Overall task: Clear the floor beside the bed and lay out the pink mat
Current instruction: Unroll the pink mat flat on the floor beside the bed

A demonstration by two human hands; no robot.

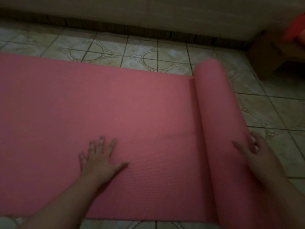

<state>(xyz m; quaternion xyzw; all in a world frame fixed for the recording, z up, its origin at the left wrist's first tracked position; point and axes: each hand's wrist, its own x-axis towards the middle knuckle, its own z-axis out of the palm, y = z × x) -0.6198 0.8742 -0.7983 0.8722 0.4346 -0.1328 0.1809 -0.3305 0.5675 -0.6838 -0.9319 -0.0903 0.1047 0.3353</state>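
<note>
At the bottom of the frame, the left hand (100, 158) lies flat on the mat (102, 104), fingers straight and spread, grasping nothing. At lower right, the right hand (254, 151) rests on the roll (214, 103), fingers loosely curved over its far side; blur hides whether they grip. The mat covers the tiled floor (140, 52) from the left edge to the roll, below the bed (148, 12).
</note>
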